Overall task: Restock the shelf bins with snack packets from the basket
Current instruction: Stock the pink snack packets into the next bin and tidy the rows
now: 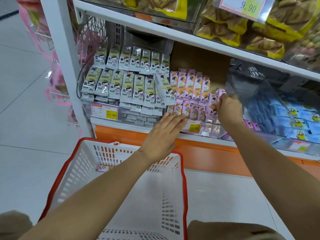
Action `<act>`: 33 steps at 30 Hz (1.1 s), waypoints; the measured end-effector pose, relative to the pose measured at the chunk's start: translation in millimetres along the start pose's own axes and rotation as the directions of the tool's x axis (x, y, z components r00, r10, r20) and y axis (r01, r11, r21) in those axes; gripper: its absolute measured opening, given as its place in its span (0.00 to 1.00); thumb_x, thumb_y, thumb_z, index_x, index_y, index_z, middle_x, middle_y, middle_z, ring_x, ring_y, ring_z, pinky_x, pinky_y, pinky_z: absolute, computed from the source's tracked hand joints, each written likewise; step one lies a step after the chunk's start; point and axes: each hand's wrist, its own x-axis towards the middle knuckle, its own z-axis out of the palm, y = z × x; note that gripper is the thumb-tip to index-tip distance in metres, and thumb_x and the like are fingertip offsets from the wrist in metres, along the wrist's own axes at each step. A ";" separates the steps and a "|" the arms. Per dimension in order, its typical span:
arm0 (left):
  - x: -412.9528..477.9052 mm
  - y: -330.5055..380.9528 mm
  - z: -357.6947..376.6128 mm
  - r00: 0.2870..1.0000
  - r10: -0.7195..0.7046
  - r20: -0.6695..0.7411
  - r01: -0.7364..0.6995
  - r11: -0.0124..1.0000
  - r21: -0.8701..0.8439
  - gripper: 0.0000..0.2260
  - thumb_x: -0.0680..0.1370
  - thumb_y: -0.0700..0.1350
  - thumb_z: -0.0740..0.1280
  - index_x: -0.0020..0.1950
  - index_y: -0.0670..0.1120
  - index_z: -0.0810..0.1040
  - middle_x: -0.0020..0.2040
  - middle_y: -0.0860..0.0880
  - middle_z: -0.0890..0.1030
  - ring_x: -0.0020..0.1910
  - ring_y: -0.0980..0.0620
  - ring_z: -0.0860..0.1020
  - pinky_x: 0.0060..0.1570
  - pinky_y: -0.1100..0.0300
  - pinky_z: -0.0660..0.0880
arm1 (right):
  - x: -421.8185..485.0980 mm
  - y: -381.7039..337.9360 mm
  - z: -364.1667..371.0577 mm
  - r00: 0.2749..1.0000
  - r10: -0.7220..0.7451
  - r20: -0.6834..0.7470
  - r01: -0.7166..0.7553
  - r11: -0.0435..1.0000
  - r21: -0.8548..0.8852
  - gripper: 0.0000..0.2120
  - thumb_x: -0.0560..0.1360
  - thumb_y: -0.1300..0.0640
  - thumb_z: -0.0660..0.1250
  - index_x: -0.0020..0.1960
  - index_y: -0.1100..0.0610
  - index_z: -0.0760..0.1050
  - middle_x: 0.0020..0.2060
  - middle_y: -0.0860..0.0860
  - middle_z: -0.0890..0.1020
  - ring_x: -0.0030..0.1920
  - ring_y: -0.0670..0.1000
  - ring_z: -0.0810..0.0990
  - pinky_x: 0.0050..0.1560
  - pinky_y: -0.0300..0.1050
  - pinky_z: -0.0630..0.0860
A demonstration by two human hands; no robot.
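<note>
- The white, red-rimmed basket (pixel 83 163) sits nearest, under both forearms; one loose pink packet (pixel 103 168) lies on its floor.
- The left hand (pixel 162 134) is flat with straight fingers, its tips at the lower edge of the pink snack rows (pixel 190 87) in the shelf bin.
- The right hand (pixel 228 110) curls round a held packet (pixel 220 93) at the right end of those rows.
- Left of them stand green snack packets (pixel 124 84), one tilted against the pink ones.
- Above, yellow bags (pixel 225 26) fill the upper shelf.
</note>
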 end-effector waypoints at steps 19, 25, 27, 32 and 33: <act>-1.0 0.4 -2.8 0.999 0.007 0.048 -0.006 1.000 -0.017 0.33 0.74 0.41 0.64 0.78 0.42 0.59 0.78 0.43 0.61 0.78 0.44 0.55 0.78 0.47 0.47 | -6.8 -2.4 -1.9 0.993 -0.029 0.119 -0.022 0.914 0.406 0.21 0.80 0.67 0.58 0.72 0.59 0.65 0.63 0.61 0.74 0.62 0.61 0.75 0.61 0.58 0.75; -8.6 5.3 -12.4 0.998 -0.012 0.067 0.009 0.999 0.031 0.34 0.76 0.41 0.63 0.80 0.43 0.52 0.81 0.45 0.49 0.80 0.47 0.44 0.77 0.52 0.39 | -40.1 -20.3 -25.3 0.987 -0.112 -0.117 0.156 0.844 0.513 0.16 0.79 0.66 0.60 0.64 0.57 0.76 0.63 0.55 0.76 0.49 0.48 0.77 0.57 0.44 0.76; -17.4 5.5 -18.3 0.997 -0.040 0.067 0.038 0.999 0.037 0.33 0.76 0.41 0.63 0.80 0.43 0.54 0.81 0.45 0.51 0.80 0.48 0.45 0.78 0.51 0.40 | -63.0 -33.2 -27.7 0.959 -0.161 -0.233 0.270 0.767 0.582 0.13 0.79 0.66 0.60 0.57 0.57 0.80 0.54 0.53 0.80 0.46 0.48 0.78 0.50 0.44 0.78; -63.3 -3.7 -32.4 0.988 -0.151 0.027 0.150 0.989 0.008 0.22 0.73 0.40 0.64 0.68 0.43 0.73 0.66 0.44 0.74 0.68 0.45 0.69 0.69 0.48 0.66 | -140.0 -71.4 -6.1 0.918 -0.326 -0.225 0.385 0.601 0.700 0.10 0.77 0.66 0.62 0.49 0.57 0.80 0.42 0.48 0.80 0.39 0.41 0.76 0.38 0.31 0.70; -76.2 -8.6 -34.1 0.982 -0.183 0.037 0.183 0.983 0.010 0.20 0.73 0.41 0.63 0.65 0.44 0.74 0.63 0.45 0.75 0.64 0.45 0.71 0.64 0.49 0.69 | -154.0 -79.6 1.7 0.910 -0.363 -0.202 0.392 0.590 0.706 0.09 0.77 0.66 0.63 0.49 0.57 0.81 0.40 0.45 0.78 0.37 0.39 0.75 0.38 0.29 0.68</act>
